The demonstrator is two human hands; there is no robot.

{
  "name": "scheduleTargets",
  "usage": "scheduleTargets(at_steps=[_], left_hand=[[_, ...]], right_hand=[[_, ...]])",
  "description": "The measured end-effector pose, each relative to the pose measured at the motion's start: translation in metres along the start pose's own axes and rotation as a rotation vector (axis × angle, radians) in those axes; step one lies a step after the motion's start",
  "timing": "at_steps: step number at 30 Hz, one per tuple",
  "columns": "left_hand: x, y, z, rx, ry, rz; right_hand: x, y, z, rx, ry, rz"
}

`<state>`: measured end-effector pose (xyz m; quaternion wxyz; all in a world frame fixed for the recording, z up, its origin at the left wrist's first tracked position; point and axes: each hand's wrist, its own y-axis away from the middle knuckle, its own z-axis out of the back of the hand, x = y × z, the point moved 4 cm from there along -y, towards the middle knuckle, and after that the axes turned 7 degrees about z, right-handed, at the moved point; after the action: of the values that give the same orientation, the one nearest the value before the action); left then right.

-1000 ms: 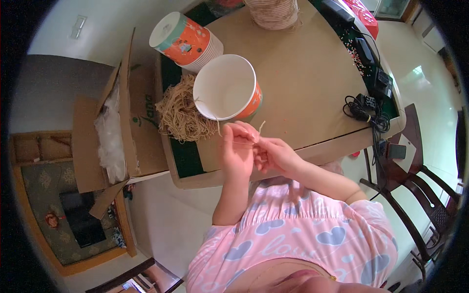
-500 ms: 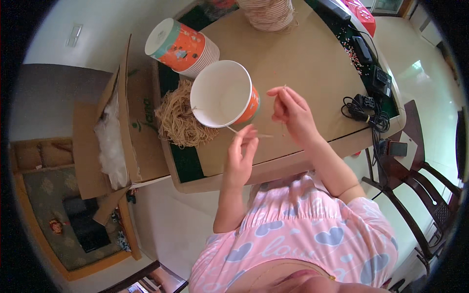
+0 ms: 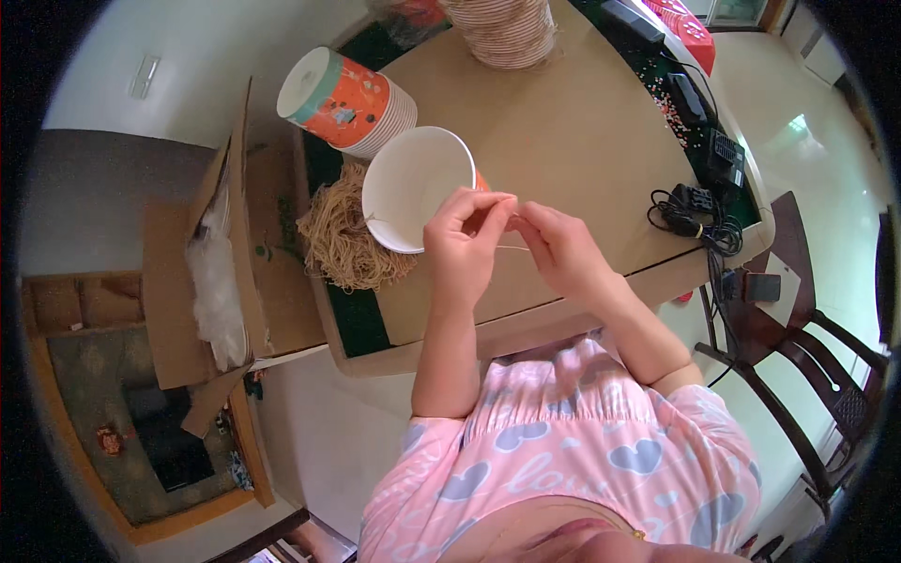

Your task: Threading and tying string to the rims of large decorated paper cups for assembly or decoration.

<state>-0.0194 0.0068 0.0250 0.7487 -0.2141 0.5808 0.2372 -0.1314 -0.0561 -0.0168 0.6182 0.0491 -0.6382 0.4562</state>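
Just in front of the white-lined paper tub [image 3: 418,188], my two hands meet at the fingertips. My left hand [image 3: 465,246] is closed in a pinch, and so is my right hand [image 3: 561,251]. Between them a thin, pale piece of string [image 3: 512,248] shows; its ends are hidden by my fingers. The tub lies tilted with its mouth toward me, its orange outside partly behind my left hand. Against its left side rests a loose heap of tan string [image 3: 349,239].
Behind the tub leans a stack of orange-and-teal paper tubs [image 3: 352,103]. A ribbed, string-coloured cylinder [image 3: 502,33] stands at the table's far side. Black cables [image 3: 718,230] and adapters line the right edge. An open cardboard box [image 3: 282,310] is at the left, dark chairs [image 3: 821,375] at the right.
My hands have come together from apart: the left rose and moved right, the right shifted slightly down. The tub and string heap stay in place; the view has tilted slightly.
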Motion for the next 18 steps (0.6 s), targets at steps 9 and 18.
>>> scheduleTargets(at_steps=[9, 18], left_hand=[[0.010, 0.000, 0.007, -0.059, 0.232, 0.096], [0.002, -0.002, 0.004, -0.180, -0.218, -0.121]], right_hand=[[-0.006, -0.013, -0.007, -0.182, -0.494, -0.268], [-0.020, -0.013, -0.010, -0.244, -0.327, -0.206]])
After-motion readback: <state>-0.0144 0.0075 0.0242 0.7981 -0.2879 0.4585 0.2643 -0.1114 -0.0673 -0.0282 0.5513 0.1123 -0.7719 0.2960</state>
